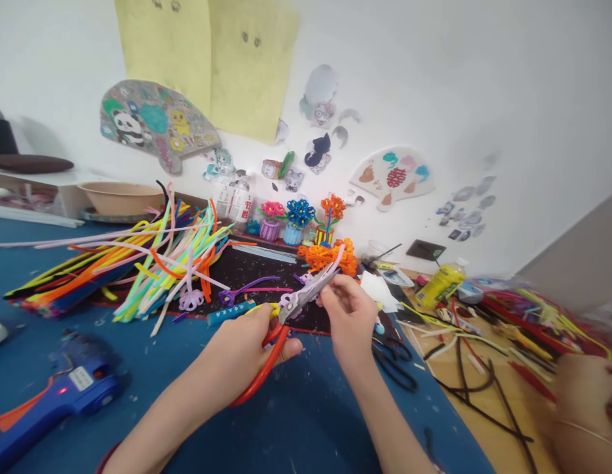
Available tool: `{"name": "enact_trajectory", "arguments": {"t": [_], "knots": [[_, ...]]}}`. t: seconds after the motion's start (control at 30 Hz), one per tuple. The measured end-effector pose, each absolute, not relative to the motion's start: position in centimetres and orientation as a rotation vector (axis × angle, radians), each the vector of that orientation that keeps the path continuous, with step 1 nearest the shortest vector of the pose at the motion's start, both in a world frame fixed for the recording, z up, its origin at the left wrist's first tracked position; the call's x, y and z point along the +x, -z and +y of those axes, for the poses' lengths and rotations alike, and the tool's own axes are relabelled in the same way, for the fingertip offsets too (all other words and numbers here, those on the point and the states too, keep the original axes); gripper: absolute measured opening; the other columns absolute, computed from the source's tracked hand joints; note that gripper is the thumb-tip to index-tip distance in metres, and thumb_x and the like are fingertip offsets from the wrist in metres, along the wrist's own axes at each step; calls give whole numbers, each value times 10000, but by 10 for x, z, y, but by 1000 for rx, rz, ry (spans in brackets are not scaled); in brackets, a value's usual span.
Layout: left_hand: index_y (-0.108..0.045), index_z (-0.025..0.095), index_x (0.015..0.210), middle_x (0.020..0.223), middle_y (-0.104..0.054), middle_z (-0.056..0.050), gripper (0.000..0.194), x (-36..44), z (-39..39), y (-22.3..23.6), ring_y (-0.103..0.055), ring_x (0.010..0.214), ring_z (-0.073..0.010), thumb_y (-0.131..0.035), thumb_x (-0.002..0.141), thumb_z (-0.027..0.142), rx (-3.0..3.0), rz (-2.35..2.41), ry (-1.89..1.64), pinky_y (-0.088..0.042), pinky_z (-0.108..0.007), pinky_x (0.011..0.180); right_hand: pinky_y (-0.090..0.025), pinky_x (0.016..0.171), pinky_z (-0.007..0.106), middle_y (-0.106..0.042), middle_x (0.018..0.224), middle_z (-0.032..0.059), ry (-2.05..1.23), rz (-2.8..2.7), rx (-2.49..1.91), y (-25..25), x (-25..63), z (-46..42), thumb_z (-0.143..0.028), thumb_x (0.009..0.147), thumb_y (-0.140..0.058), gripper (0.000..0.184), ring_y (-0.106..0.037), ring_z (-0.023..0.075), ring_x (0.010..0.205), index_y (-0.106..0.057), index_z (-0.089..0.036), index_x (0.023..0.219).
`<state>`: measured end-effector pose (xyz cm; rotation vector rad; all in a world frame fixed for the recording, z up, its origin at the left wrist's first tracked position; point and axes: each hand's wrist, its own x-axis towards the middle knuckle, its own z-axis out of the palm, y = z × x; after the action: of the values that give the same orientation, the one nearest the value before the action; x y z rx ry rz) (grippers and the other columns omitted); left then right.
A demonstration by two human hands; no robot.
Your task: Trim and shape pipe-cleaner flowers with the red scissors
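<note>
My left hand (244, 339) is closed around the red-handled scissors (302, 303), whose blades point up and to the right. A lilac pipe cleaner (339, 258) runs along the blades, with small lilac loops by the scissors' pivot. My right hand (349, 319) is closed in a pinch on the lilac pipe cleaner near the blade tips; its fingertips are partly hidden. Just left of the hands, a lilac pipe-cleaner flower (191, 299) and a darker purple flower (228, 297) lie on the dark mat. Behind the blades sits a pile of orange pipe-cleaner loops (330, 253).
A blue hot glue gun (64, 395) with a lit red light lies front left. Bundled pipe cleaners (103, 263) spread behind it. Several small potted flowers (292, 224) stand at the wall. Black-handled scissors (397, 368) lie right, near a yellow bottle (440, 284). Another person's hand (585, 388) is far right.
</note>
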<state>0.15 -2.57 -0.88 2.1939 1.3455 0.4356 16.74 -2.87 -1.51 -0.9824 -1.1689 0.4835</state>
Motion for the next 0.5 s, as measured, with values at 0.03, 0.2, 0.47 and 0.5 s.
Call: {"name": "enact_trajectory", "arguments": {"t": [0.03,0.2,0.47,0.5], "knots": [[-401,243,775,762,-639,-12,278,1,-25,8,-622,677,-219,-486,799,506,2198,1345,-437,-352,-261,577,-479,571,250,-593,663,-14,-483,-1175,-980,15,168,-29,-233,783,-624,49,-544,125,592,-628,-194,753],[-446,235,729,697,-639,-5,284,0,-22,6,-623,653,-212,-466,827,501,2290,1435,-438,-299,-250,553,-485,581,255,-606,682,-5,-467,-1202,-973,15,170,-28,-241,790,-623,57,-555,132,608,-631,-190,764],[-473,228,698,615,-616,-7,320,0,-21,9,-601,592,-199,-449,845,511,2365,1499,-414,-232,-240,522,-488,585,259,-606,691,-1,-471,-1178,-989,19,172,-28,-256,785,-638,77,-557,139,617,-629,-179,791],[-468,227,690,606,-609,-6,326,0,-21,9,-591,580,-193,-453,843,514,2370,1503,-414,-227,-239,521,-485,585,258,-604,692,-1,-472,-1179,-989,19,172,-28,-255,788,-636,77,-555,138,618,-630,-179,790]]}}
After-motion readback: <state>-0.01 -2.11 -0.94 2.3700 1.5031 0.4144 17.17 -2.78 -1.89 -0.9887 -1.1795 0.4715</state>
